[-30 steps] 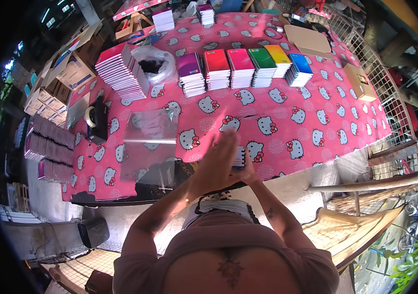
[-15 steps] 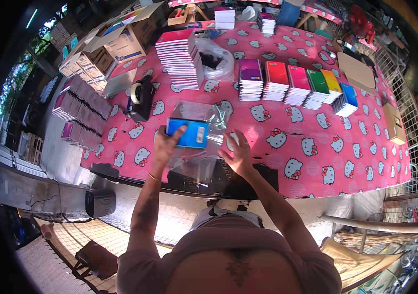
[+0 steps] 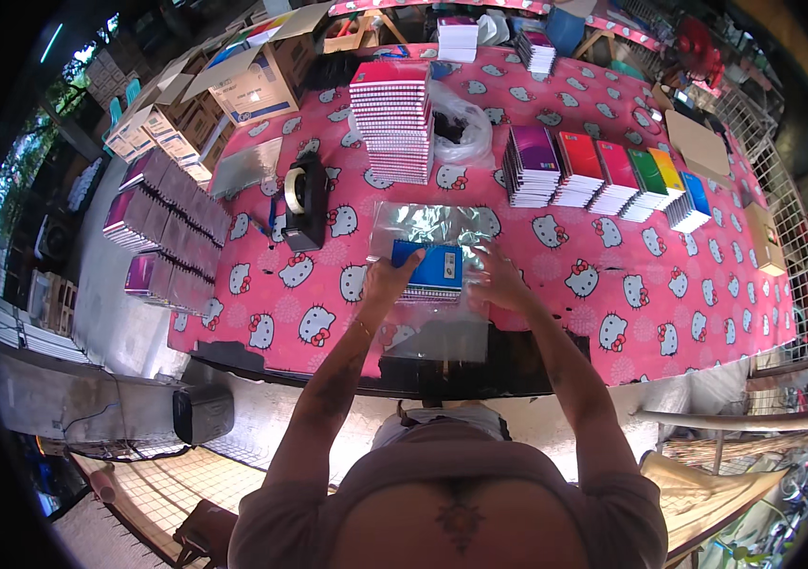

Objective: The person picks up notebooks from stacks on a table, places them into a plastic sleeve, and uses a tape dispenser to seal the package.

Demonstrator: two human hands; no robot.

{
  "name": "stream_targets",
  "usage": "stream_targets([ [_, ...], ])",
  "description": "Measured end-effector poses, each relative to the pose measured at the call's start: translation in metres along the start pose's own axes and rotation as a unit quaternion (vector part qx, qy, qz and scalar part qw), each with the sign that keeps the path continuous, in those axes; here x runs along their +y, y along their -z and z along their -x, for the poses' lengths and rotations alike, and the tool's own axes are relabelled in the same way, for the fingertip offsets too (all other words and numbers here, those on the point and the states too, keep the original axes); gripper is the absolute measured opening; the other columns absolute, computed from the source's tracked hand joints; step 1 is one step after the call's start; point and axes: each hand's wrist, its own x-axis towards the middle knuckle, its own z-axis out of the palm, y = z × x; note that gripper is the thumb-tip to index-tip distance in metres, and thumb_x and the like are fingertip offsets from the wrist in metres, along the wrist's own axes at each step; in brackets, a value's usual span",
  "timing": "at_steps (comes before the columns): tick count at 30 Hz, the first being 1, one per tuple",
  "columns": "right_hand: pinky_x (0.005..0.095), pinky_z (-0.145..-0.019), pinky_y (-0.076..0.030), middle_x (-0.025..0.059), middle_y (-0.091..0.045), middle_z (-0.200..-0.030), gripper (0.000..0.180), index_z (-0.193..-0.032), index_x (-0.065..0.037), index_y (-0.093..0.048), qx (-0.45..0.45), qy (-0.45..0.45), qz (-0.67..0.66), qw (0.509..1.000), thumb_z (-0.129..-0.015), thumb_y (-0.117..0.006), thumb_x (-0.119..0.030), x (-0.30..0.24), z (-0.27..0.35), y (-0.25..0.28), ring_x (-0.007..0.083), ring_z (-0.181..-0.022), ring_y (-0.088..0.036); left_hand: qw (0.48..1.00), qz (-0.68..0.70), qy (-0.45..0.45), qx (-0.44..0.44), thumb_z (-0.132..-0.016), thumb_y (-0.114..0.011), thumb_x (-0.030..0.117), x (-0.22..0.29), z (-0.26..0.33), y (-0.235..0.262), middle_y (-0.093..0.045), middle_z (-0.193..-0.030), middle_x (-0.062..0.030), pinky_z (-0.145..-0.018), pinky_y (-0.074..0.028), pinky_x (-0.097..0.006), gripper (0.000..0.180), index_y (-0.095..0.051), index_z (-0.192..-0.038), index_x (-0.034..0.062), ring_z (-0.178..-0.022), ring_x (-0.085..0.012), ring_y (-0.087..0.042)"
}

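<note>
A short stack of spiral notebooks with a blue cover point(image 3: 437, 267) lies on a clear plastic sheet point(image 3: 427, 220) in front of me. My left hand point(image 3: 388, 286) grips the stack's left side, thumb on the top cover. Beside its right side is my right hand point(image 3: 503, 277), holding nothing, fingers spread over the plastic's edge. The sheet shows crinkled and shiny beyond the notebooks, and flat on the near side.
A tall notebook pile point(image 3: 391, 123) stands behind the sheet, next to a plastic bag point(image 3: 465, 128). Left of it sits a black tape dispenser point(image 3: 305, 204). Coloured notebook stacks point(image 3: 579, 161) line the right. Bundled notebooks point(image 3: 167, 228) and cartons point(image 3: 257, 85) are at left.
The notebooks have come down onto the plastic sheet, which now lies flatter under them. My left hand still grips their left side. The view has shifted, so the table things appear displaced.
</note>
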Motion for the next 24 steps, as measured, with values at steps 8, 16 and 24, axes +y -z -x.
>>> stream_targets([
  [8,0.0301,-0.072,-0.054,0.0059,-0.064,-0.110,0.048,-0.130,-0.002,-0.059,-0.039,-0.223,-0.514,0.827,-0.097,-0.065,-0.035,-0.053,0.013,-0.026,0.0143,-0.091,-0.063,0.971,0.236,-0.028,-0.037,-0.092,-0.057,0.065,-0.044,-0.015,0.016,-0.067,-0.087,-0.0141,-0.070,-0.050,-0.039,0.066,-0.068,-0.097,-0.0004,-0.087,-0.0258,-0.066],
  [16,0.0259,-0.068,-0.051,0.0015,-0.064,-0.094,0.036,-0.120,-0.003,-0.064,0.033,-0.263,-0.530,0.806,-0.097,-0.061,-0.031,-0.053,0.022,-0.038,0.0103,-0.079,-0.059,0.869,0.477,0.033,-0.129,-0.097,-0.060,0.038,-0.066,-0.012,0.006,-0.061,-0.087,0.0026,-0.061,-0.039,-0.023,0.029,-0.061,-0.105,0.0108,-0.070,-0.0067,-0.052],
  [24,0.0340,-0.079,-0.053,0.0070,-0.069,-0.103,0.025,-0.107,-0.009,-0.069,0.024,-0.007,-0.105,0.994,-0.090,-0.070,-0.028,-0.037,0.059,-0.031,0.0236,-0.089,-0.068,0.921,0.248,-0.265,-0.144,-0.087,-0.076,0.027,-0.086,0.038,0.033,-0.070,-0.091,-0.0058,-0.075,-0.052,-0.031,0.030,-0.067,-0.102,0.0028,-0.082,-0.0170,-0.067],
])
